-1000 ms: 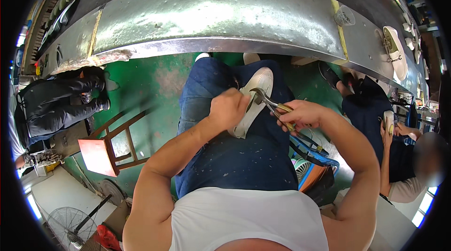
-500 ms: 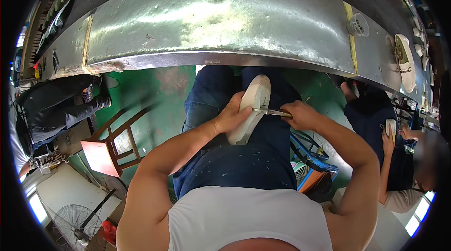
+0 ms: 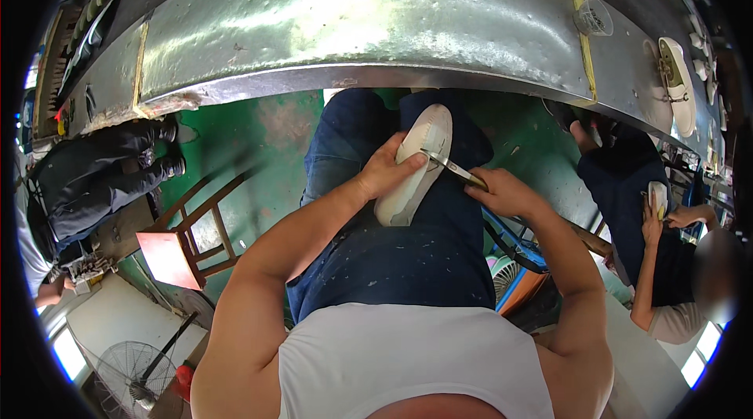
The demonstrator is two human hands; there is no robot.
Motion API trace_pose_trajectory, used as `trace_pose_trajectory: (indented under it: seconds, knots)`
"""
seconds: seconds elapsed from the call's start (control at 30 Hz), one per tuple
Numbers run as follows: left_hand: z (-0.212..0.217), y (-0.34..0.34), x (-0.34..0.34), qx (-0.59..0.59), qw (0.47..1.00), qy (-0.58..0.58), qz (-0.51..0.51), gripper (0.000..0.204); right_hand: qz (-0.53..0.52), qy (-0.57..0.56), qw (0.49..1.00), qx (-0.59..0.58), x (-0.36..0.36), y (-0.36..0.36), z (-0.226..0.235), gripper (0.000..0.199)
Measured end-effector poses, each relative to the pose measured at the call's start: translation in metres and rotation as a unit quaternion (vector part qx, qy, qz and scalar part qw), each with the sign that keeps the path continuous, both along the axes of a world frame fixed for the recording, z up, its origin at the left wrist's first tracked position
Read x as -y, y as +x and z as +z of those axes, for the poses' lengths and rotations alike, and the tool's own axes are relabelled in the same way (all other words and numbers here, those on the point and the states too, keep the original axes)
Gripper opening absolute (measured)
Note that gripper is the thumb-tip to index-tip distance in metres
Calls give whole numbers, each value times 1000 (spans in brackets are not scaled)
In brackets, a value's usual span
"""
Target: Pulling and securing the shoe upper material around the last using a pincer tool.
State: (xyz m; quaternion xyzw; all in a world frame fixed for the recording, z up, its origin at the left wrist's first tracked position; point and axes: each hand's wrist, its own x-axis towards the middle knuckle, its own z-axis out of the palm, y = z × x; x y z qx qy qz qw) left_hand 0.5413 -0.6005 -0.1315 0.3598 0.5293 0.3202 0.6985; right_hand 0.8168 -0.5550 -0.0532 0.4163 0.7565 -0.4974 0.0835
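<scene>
A cream-white shoe (image 3: 434,130) lies across my thighs with its underside turned up and its rounded end toward the bench. My left hand (image 3: 384,174) is closed round its left side, the thumb pressing on the underside. In my right hand (image 3: 502,193) is a pair of pliers (image 3: 453,170) with metal jaws and a yellowish handle, fingers wrapped round the handle. The jaws touch the middle of the shoe's underside, close to my left thumb. Whether they grip anything is too small to tell.
A metal-topped bench (image 3: 353,27) spans the front, bearing a clear plastic cup (image 3: 594,17) and a pale laced shoe (image 3: 676,86). At left stand a wooden stool (image 3: 171,261) and a fan (image 3: 135,372). At right a co-worker's hand (image 3: 652,228) holds another shoe (image 3: 658,196).
The pliers have swung from nearly level to slanting, jaws up-left and handle lower right. The shoe stays in my left hand. The whole view has shifted slightly.
</scene>
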Motion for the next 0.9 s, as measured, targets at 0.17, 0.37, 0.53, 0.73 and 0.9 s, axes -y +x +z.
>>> trace_pose_trajectory:
  seconds: [0.17,0.37,0.53,0.73,0.9]
  knots:
    - [11,-2,-3,54,998,-25,22,61,-66,-35,997,23,6,-13,-8,29]
    - [-20,4,8,-85,994,66,-33,63,-79,-1,997,16,25,10,-13,26]
    - [8,11,-5,-263,960,81,-50,63,-58,-99,993,-1,15,32,-22,26]
    - [34,16,-17,-236,971,-10,-34,72,-153,-142,978,31,14,9,34,30]
    - [41,20,-23,-250,966,-20,-55,71,-87,79,993,11,12,-24,14,38]
